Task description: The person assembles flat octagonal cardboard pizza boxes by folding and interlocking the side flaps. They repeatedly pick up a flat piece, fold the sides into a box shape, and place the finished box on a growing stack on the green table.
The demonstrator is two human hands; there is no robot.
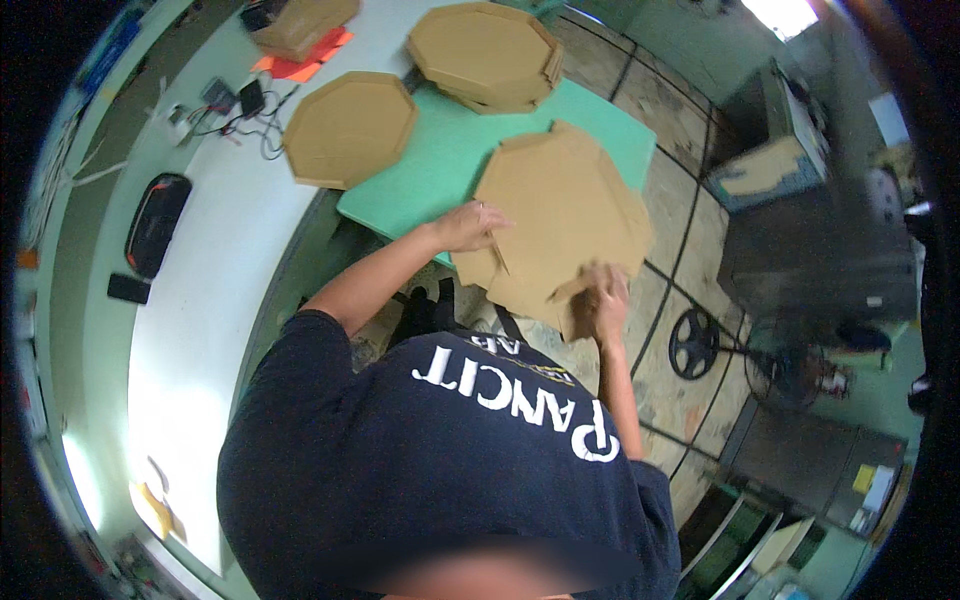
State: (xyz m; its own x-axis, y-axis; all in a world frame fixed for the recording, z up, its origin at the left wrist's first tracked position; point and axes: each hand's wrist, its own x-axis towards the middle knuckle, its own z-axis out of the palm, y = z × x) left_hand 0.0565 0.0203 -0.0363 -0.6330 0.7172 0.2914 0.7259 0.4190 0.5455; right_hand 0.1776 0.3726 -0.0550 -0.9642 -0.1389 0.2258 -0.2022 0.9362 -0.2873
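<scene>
My left hand [470, 226] lies flat, fingers spread, on the left edge of a flat brown cardboard blank [565, 215]. My right hand [602, 298] is curled shut around a flap at the blank's near corner, pinching it.

The blank is many-sided, with flaps along its rim. It rests on a green board [440, 150] and overhangs the board's near edge toward me, above the tiled floor [680, 200].

Finished pieces: one folded octagonal cardboard tray [349, 128] stands alone at the green board's left corner, partly on the white bench [200, 300]. A stack of the same octagonal trays [485, 52] sits at the far end of the green board, edges roughly aligned.

Other packages: a brown cardboard box [300, 25] at the far end of the bench, lying on orange-red sheets [305, 62]. A black oval case [155, 222] with a red rim lies at the bench's left, a small flat black rectangle [129, 288] just beside it. Black cables and adapters [240, 105] lie near the lone tray.

On the floor to my right: a black fan [695, 343].
</scene>
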